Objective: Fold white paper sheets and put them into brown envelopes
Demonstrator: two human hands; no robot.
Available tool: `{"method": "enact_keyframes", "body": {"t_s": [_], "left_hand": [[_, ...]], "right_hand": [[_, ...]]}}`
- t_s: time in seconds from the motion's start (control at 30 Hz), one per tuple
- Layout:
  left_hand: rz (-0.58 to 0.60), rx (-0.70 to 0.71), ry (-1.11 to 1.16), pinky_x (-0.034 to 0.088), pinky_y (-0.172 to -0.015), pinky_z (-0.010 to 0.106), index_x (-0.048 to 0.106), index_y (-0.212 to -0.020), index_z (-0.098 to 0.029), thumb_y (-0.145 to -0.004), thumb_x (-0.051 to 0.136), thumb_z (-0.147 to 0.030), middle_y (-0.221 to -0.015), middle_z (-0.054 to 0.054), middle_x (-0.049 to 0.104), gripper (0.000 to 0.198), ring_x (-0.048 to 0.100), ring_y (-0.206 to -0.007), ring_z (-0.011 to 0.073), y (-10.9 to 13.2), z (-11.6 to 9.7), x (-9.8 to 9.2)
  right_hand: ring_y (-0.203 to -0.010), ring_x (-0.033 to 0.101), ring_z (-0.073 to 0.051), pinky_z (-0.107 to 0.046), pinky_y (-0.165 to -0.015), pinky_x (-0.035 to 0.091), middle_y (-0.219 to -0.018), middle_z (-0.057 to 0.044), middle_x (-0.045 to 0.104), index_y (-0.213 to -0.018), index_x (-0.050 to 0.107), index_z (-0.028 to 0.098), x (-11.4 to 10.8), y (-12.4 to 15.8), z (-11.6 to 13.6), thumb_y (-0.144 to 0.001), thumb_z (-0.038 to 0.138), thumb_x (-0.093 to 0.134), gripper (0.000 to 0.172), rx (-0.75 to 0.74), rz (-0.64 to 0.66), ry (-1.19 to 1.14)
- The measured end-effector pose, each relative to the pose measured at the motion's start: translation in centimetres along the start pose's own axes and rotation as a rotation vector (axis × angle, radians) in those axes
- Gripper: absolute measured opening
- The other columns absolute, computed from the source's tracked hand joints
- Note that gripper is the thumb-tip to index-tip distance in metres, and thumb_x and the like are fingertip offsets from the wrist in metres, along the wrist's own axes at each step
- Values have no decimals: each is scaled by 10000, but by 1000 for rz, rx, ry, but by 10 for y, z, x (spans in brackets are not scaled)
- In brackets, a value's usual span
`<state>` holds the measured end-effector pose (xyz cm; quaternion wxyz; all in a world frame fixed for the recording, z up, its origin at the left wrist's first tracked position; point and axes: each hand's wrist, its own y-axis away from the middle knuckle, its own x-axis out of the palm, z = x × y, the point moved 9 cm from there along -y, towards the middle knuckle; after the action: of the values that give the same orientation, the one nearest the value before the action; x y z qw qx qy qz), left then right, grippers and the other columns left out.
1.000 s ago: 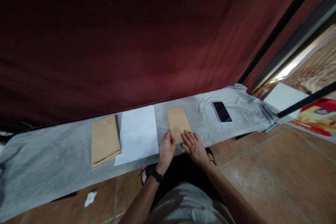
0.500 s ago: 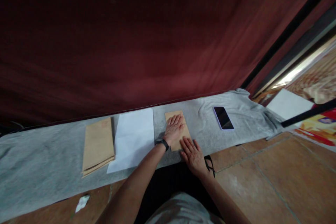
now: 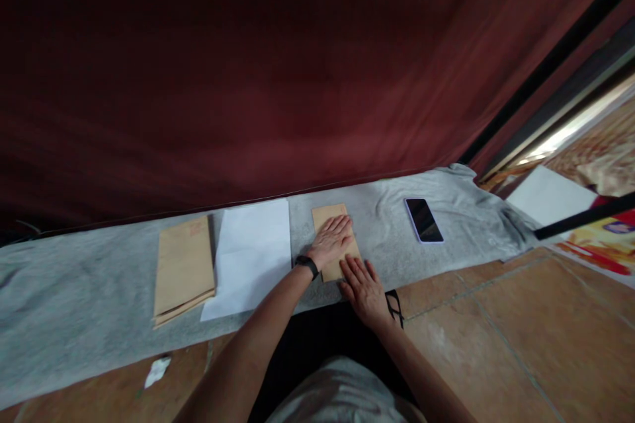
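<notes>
A brown paper envelope lies flat on the grey cloth, partly covered by my hands. My left hand, with a black band on its wrist, rests palm down across the envelope's middle, fingers stretched out. Nearer to me, my right hand lies flat with spread fingers, its fingertips on the envelope's lower right edge. Left of the hands are white paper sheets. Beyond those sits a stack of brown envelopes, the top one bearing faint red print.
Grey cloth covers the long narrow surface, backed by a dark red panel. A phone lies to the right. Black-framed glasses show beside my right wrist. A crumpled white tissue is on the tiled floor.
My left hand has slid slightly right and down over the envelope. The right hand stays nearly in place, and the whole view has shifted a little.
</notes>
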<state>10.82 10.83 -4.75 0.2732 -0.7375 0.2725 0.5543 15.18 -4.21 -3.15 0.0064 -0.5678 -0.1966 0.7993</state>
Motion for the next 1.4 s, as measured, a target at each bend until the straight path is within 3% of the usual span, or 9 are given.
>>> {"method": "enact_keyframes", "body": {"t_s": [0.5,0.73,0.9,1.1,1.4], "left_hand": [[51,74,20,124,-1255,364,311,-1564,-155,-1052,249,-429,-1632,85,332,584,238,-1526,161,37,-30,3],[55,53,54,139,-1255,371,280,-1575,-141,-1048,241,-515,-1630,105,330,647,239,-1527,165,52,-39,1],[26,53,30,128,-1258,380,273,-1574,-131,-1045,269,-518,-1642,119,291,655,220,-1535,180,66,-45,-1],[1,108,-23,149,-1258,418,313,-1560,-141,-1030,329,-548,-1625,125,331,669,225,-1535,216,93,-59,-7],[48,189,7,152,-1255,422,279,-1560,-96,-986,440,-585,-1628,178,302,771,216,-1537,259,127,-78,-15]], "right_hand": [[-1403,472,-274,-521,-1207,286,-1433,-117,595,-1400,562,168,3,4,-3,-1039,339,449,415,-21,-46,-22],[-1392,481,-261,-527,-1223,265,-1420,-96,608,-1375,574,189,4,5,-3,-1038,332,440,390,-52,-22,-54],[-1414,454,-245,-514,-1200,324,-1466,-87,568,-1402,553,197,3,10,-7,-1043,278,390,402,-79,-2,-127],[-1325,545,-231,-505,-1147,417,-1386,-90,629,-1358,592,222,-7,17,-25,-1020,234,382,398,-28,-88,-361],[-1272,579,-258,-502,-1094,462,-1307,-92,669,-1346,608,248,-15,16,-35,-1040,324,335,417,65,-72,-459]]}}
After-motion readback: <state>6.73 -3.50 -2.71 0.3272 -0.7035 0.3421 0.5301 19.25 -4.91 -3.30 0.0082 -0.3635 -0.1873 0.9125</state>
